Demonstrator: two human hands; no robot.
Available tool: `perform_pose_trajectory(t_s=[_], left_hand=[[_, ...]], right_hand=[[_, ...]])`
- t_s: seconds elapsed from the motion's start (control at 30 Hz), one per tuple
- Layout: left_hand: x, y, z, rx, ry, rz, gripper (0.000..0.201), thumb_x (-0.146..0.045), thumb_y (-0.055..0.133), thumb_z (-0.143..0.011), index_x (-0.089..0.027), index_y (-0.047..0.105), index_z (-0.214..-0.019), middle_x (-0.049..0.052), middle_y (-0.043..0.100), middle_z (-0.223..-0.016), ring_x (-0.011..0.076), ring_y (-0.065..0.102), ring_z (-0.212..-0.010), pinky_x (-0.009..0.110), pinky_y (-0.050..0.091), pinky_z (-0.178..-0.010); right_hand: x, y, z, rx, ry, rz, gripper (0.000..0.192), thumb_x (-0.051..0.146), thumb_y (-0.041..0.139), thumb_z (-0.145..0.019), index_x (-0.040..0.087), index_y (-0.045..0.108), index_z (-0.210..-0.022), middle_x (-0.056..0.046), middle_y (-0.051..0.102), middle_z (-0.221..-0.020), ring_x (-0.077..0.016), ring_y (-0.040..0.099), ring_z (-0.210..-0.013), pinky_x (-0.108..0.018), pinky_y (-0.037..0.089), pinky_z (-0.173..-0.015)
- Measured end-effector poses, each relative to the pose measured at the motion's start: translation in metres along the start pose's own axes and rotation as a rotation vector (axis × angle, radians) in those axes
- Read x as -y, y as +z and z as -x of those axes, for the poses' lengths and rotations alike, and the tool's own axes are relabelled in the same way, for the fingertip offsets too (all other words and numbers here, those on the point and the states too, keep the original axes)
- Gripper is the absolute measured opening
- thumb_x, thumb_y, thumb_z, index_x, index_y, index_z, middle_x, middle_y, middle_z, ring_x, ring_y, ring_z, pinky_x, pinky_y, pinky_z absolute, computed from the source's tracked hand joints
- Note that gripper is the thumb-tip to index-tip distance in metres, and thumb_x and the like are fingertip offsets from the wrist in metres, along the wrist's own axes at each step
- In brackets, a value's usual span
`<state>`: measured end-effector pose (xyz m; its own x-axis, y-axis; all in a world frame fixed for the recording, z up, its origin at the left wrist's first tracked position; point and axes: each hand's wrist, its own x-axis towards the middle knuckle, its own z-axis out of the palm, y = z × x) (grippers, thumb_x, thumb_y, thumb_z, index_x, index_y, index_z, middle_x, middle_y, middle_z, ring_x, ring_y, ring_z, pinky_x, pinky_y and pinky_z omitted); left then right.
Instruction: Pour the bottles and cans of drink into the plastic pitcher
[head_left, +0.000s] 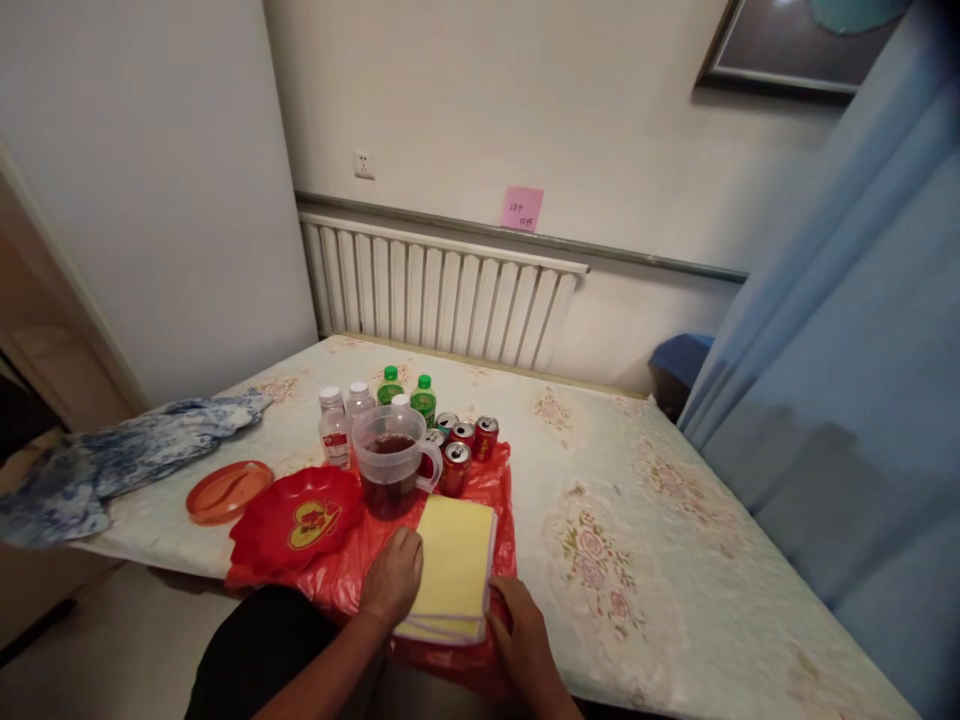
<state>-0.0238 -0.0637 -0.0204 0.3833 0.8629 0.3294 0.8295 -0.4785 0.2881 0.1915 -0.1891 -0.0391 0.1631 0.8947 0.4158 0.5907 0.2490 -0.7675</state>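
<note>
A stack of yellow square cloths with pale edges (456, 555) lies on a red plastic sheet (330, 590) at the near edge of the bed. My left hand (393, 575), its fingers curled, grips the stack's left side. At the right side, my right hand (521, 630) holds the edge between thumb and fingers. Just beyond stands a clear plastic jug (388, 460) of dark liquid. Several red drink cans (456, 465) are grouped right of it. A red scalloped plate (262, 525) with a yellow heart print sits to the left.
White-capped bottles (334, 435) and green-capped bottles (424, 400) stand behind the jug. An orange lid (229, 492) and a crumpled blue-white cloth (150, 460) lie leftward. A flowered cover (600, 480) spreads over the bed. A radiator (442, 295) lines the wall; a blue curtain (840, 330) hangs right.
</note>
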Motion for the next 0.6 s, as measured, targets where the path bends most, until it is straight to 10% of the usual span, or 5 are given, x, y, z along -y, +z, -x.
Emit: perform_pose_trajectory(t_s=[0.6], left_hand=[[-0.077,0.034,0.003,0.038,0.233,-0.064,0.041,-0.026,0.046,-0.093,-0.013,0.055,-0.131,0.014,0.051,-0.144,0.0287,0.041,-0.137,0.046,0.032,-0.112]], right_hand=[[0.000,-0.006,0.003,-0.049,-0.137,0.025,0.033,0.005,0.053,-0.078,0.020,0.066,-0.105,-0.008,0.070,-0.098,-0.0207,0.065,-0.091,-0.033,0.053,-0.085]])
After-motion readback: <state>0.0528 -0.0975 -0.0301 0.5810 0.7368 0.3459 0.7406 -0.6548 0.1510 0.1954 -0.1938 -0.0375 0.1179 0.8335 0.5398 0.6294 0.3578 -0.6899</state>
